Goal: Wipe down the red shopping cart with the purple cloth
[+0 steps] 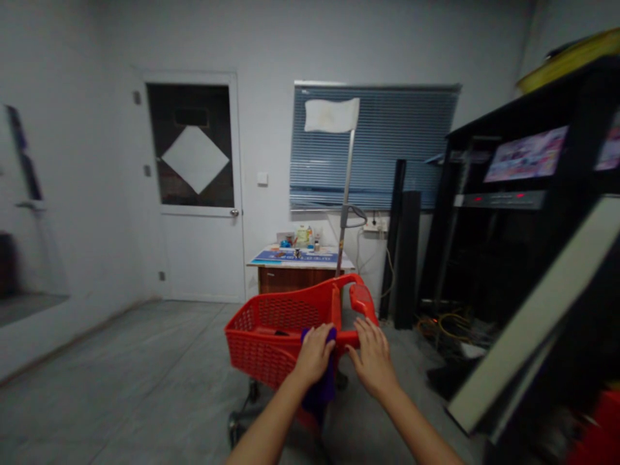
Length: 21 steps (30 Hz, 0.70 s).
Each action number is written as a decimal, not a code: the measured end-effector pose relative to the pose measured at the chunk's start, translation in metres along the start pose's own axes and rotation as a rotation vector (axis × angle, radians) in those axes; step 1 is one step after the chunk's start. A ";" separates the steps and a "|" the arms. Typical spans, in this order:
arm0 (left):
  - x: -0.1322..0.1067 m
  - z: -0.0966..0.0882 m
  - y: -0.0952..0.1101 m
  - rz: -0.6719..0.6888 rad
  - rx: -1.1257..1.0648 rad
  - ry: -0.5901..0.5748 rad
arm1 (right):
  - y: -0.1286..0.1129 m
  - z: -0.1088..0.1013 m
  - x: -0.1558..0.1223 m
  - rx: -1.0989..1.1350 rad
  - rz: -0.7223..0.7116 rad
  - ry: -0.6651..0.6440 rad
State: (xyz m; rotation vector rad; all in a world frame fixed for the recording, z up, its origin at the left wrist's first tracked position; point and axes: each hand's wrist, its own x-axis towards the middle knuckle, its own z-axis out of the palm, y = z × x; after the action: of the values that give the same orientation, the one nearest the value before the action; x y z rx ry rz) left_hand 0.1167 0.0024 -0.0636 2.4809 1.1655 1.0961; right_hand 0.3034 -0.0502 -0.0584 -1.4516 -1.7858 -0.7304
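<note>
A red plastic shopping cart (261,355) with latticed basket walls stands on the floor in front of me. My left hand (314,354) is closed on a purple cloth (323,386), pressing it over the cart's near rim; the rest of the cloth hangs down outside the basket. Just to the right, my right hand (372,358) curls its fingers over the red bar below the cart's handle (362,300), thumb on the near side. A pole with a white flag-shaped plate (332,116) rises behind the handle. A small dark item, hard to make out, shows inside the basket.
Behind the cart stands a low table (264,263) with several small items on it. A black rack (513,239) with a lit screen is at right, with a pale board (537,316) leaning before it and loose cables (453,323) on the floor. A white door (201,252) is back left.
</note>
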 end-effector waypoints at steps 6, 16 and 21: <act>-0.003 -0.003 -0.013 0.007 -0.001 -0.012 | -0.001 -0.005 0.002 0.027 0.005 -0.048; 0.006 -0.001 -0.002 0.030 -0.005 0.010 | -0.018 0.005 0.005 0.057 0.034 -0.051; 0.002 -0.006 -0.014 0.021 0.021 0.005 | -0.022 0.001 0.008 0.059 0.016 -0.083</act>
State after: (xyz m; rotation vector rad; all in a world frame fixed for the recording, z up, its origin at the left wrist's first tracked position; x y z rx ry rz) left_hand 0.1053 0.0123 -0.0648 2.5127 1.1613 1.1019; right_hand 0.2806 -0.0495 -0.0530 -1.4744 -1.8400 -0.6122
